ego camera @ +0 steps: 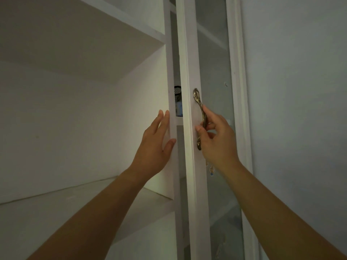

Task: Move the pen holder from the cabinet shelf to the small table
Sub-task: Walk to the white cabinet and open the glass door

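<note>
Dim white cabinet (pixel 105 76), seen from below and close. Open shelving on the left; on the right a glazed door (pixel 193 166) standing slightly ajar, showing a narrow dark gap beside the upright post (pixel 171 94).

Right hand (pixel 216 136) curled around the lower half of the brass door handle (pixel 198 107): fingers (pixel 201 129) hooked behind the bar, thumb on the outer side, a closed hold on the handle. Handle mounted upright on the door's white stile, its top end free above the hand.

Left hand (pixel 155 145) spread flat, fingers straight and slightly apart, pressed against the left face of the upright post, thumb tip on the post's front edge. Holding nothing, palm wide.

Pen holder (pixel 177 93) visible only as a sliver through the gap: black mesh, standing on the cabinet shelf (pixel 179 121) behind the door, right at the shelf's front edge and just above the left hand's fingertips. Something blue and white (pixel 179 109) below the mesh, too hidden to tell whether part of the holder or a separate item.

Lower open shelf (pixel 56 205) pale and bare-looking under the left forearm. Small charm-like thing (pixel 212 170) hanging on the glass below the right wrist, blurred. Grey wall (pixel 300 109) to the right of the door frame.
</note>
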{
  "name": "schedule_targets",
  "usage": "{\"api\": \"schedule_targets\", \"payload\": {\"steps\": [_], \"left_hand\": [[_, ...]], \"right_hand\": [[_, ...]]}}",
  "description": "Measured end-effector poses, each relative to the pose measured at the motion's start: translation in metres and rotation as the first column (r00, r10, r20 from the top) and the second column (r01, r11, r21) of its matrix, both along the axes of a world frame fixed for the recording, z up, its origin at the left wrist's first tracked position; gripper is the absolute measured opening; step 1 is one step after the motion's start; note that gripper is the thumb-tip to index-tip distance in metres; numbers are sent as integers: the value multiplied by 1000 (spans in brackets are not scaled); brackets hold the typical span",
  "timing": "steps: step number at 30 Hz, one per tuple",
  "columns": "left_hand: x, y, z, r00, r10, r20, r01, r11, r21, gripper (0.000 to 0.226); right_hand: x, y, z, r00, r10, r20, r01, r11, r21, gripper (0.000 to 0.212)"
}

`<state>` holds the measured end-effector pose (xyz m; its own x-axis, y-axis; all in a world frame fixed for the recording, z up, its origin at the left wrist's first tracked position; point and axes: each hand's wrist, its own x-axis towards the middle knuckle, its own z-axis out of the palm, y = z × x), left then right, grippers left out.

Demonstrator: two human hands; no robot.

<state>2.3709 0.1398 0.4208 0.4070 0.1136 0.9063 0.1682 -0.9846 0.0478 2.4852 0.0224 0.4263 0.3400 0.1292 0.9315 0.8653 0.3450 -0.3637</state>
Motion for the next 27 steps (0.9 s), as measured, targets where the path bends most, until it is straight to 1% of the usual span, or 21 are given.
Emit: {"api": "schedule_targets", "payload": {"steps": [6,9,14,19,23,27], "left_hand": [[-1,-1,0,1000,-15,1,15,999,-35,67],[1,-3,0,1000,-24,9,25,998,-59,67],[1,-5,0,999,-29,15,30,997,-71,66],[0,-9,0,999,-34,11,35,993,-116,66],[-1,-8,0,999,-41,0,41,992,-118,66],[-9,-8,0,997,-64,-49,58,991,-124,69]], "right_hand": [[5,-23,-1,998,45,-53,-42,998,51,49],[15,-35,1,998,33,-47,-33,999,6,50],[14,-32,2,998,32,-55,-35,998,-54,50],[11,-31,1,998,8,-66,-11,999,-51,50],[10,-31,0,997,-15,-69,12,999,-40,49],[11,-30,1,997,-39,-68,35,998,-51,49]]}}
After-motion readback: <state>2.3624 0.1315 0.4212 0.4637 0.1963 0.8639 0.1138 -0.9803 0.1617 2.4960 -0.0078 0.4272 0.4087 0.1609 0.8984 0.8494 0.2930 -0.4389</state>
